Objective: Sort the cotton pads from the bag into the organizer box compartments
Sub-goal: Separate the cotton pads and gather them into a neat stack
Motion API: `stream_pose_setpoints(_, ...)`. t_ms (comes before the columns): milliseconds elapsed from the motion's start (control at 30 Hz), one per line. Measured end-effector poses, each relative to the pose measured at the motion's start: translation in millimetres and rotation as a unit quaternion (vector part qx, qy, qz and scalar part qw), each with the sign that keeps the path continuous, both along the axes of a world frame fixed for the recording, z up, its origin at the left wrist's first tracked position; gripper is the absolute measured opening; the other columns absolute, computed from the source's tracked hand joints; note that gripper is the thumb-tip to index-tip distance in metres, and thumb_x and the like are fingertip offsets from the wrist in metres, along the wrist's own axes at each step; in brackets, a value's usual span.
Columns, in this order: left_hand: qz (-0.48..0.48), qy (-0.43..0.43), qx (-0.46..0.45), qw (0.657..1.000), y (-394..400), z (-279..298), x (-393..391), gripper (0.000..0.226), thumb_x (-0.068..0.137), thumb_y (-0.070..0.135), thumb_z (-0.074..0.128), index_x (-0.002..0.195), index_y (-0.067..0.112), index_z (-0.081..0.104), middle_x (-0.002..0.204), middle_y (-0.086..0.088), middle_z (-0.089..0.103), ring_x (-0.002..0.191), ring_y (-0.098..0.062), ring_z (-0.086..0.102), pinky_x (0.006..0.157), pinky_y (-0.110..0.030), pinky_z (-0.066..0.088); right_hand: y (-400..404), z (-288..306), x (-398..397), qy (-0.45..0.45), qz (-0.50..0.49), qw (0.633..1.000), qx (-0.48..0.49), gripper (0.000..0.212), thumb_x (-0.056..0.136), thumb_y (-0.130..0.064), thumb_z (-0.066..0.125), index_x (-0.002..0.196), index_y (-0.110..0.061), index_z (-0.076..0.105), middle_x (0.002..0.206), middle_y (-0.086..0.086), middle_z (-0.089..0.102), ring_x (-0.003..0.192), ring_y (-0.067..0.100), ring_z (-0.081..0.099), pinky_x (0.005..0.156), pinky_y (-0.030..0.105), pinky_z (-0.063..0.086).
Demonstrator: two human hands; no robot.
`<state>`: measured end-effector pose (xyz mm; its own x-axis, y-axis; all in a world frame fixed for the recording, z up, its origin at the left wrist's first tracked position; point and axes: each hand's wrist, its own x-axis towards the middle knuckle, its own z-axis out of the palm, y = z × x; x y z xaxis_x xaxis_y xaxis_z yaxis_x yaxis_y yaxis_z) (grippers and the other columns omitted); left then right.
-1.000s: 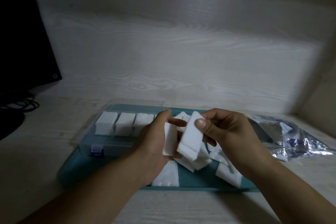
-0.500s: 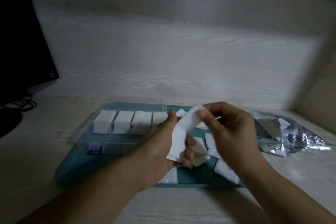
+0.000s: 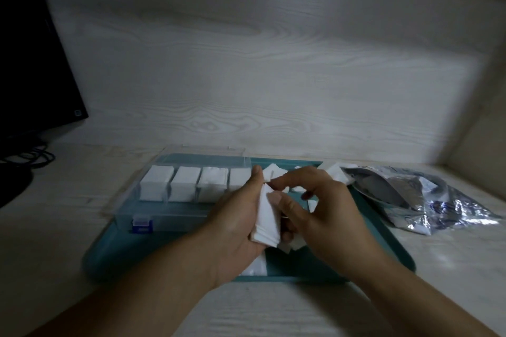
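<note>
Nearest the viewer, both forearms are reaching forward over the pale desk [image 3: 451, 249] and meeting above the teal tray [image 3: 115, 260]. The left hand [image 3: 238, 224] is cupping a stack of cotton pads [image 3: 267, 220] upright, thumb up along its far edge and fingers curled beneath, while the right hand [image 3: 320, 213] is pressing its thumb against the face of the stack with its fingers curled loosely over the top. A second ago the right hand was holding a separate bundle apart from the left one; now the two bundles are sitting together as a single stack, which suggests the pads are being squared up into a block ready for a compartment. Just under and beyond the hands, loose pads [image 3: 273, 172] are lying scattered on the tray. To the left of the hands, the clear organizer box [image 3: 153, 216] is showing four compartments already filled with pads. Well to the right of the hands, the crumpled silver bag [image 3: 427, 200] is lying on the desk.
</note>
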<state>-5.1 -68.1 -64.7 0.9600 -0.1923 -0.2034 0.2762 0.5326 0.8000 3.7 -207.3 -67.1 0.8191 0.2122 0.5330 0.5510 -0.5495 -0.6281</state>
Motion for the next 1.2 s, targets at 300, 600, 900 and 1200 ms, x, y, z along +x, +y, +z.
stream_pose_setpoints(300,0.019,-0.029,0.077,0.996,1,7,-6,0.064,0.087,0.066,0.046,0.121,0.015,0.065,0.113,-0.027,0.069,0.102,-0.041,0.068,0.088,-0.05,0.055,-8,7,-9,0.048,0.164,0.975,-0.142,0.118,0.075,-0.036,0.082,0.151,-0.047,-0.008,0.136,-0.025,0.039,0.123,0.0,0.045,0.091,0.009,0.044)
stream_pose_setpoints(600,0.022,-0.078,0.112,0.99,1,7,-9,0.056,0.088,0.063,0.045,0.101,0.015,0.069,0.09,-0.018,0.075,0.079,-0.036,0.069,0.065,-0.039,0.058,-4,11,-13,0.048,0.176,0.974,-0.131,0.12,0.074,-0.04,0.082,0.15,-0.048,-0.01,0.138,-0.031,0.041,0.116,-0.007,0.048,0.089,0.005,0.04)
stream_pose_setpoints(900,0.018,-0.055,0.062,0.996,2,1,-1,0.061,0.093,0.062,0.041,0.101,0.012,0.074,0.09,-0.022,0.069,0.071,-0.031,0.065,0.058,-0.035,0.056,-6,16,-15,0.053,0.193,0.974,-0.103,0.108,0.08,-0.021,0.08,0.153,-0.039,0.002,0.128,-0.026,0.05,0.104,-0.008,0.055,0.081,0.006,0.044)
stream_pose_setpoints(1200,0.06,-0.062,0.122,0.989,-4,3,-6,0.055,0.092,0.059,0.043,0.094,0.013,0.072,0.085,-0.019,0.075,0.077,-0.033,0.069,0.066,-0.04,0.056,-3,11,-13,0.011,0.183,0.971,-0.15,0.113,0.079,-0.027,0.079,0.152,-0.045,-0.006,0.128,-0.03,0.049,0.086,0.01,0.058,0.076,0.019,0.049)
